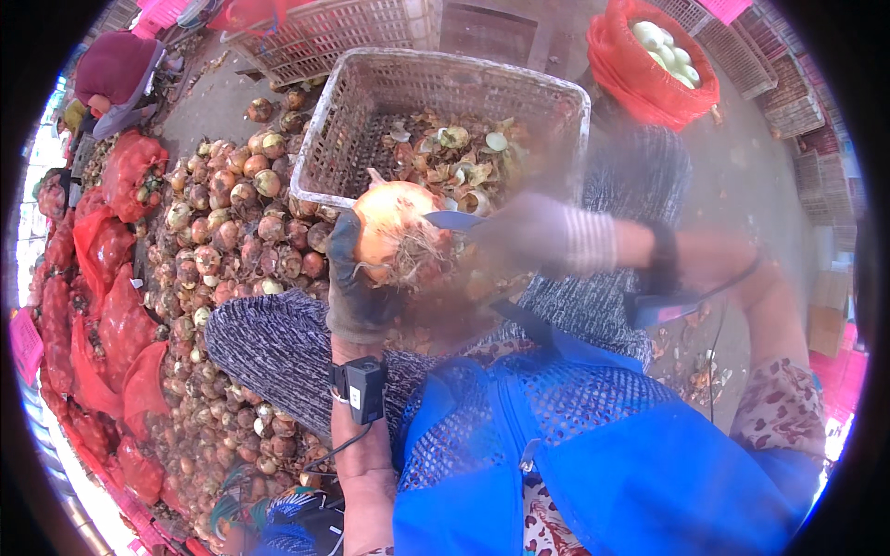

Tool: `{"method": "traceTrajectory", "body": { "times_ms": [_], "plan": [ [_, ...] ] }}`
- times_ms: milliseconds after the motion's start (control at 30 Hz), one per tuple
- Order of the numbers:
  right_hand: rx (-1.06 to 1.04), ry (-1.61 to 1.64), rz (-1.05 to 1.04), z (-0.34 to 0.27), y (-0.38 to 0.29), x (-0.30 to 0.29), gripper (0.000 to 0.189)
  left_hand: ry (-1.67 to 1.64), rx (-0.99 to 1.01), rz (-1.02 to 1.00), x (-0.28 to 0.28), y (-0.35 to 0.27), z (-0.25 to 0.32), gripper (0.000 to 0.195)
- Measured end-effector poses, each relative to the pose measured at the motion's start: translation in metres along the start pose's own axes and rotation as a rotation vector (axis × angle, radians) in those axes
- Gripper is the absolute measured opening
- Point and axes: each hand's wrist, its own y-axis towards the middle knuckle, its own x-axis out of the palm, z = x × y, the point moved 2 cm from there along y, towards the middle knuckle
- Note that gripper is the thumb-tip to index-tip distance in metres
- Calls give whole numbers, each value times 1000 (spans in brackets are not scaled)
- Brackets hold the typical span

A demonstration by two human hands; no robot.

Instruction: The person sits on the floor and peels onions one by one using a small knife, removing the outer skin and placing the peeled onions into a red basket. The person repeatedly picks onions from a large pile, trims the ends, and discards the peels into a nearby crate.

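My gloved left hand (361,285) is closed around a large onion (396,222), its roots facing right and its dry stem pointing up. My gloved right hand (532,233), blurred, grips a knife whose blade (453,220) touches the onion near its roots. The knife's handle is hidden in the hand. Just beyond the onion stands a plastic crate (459,59) with onion skins (459,156) and pale peeled pieces inside. A large heap of unpeeled onions (240,208) lies to the left of the crate.
Red mesh sacks (118,313) of onions line the far left. A red mesh bag (646,90) at the upper right holds peeled onions (664,52). Another crate (334,35) stands behind the first. A person (118,69) bends at the upper left. Stacked crates (786,97) stand along the right.
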Motion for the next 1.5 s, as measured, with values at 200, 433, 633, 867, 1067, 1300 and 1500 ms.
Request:
{"method": "traceTrajectory", "body": {
  "times_ms": [200,433,633,867,1067,1300,1500],
  "plan": [
    [-20,170,-90,22,11,31,43,129,0,47,1,23,28,67],
    [82,587,210,7,11,40,55,-1026,-911,162,2,42,32,66],
    [165,559,138,-7,15,43,44,-983,-992,198,6,53,43,65],
    [298,826,216,-18,25,60,38,-1222,-929,315,-7,47,43,67],
    [90,647,244,-19,29,59,35,287,28,65,-14,41,19,86],
    [358,601,-3,-44,9,23,41,292,130,-8,-18,36,25,92],
    [289,999,121,-56,17,47,38,498,144,66,-22,36,23,95]
  ]
}}
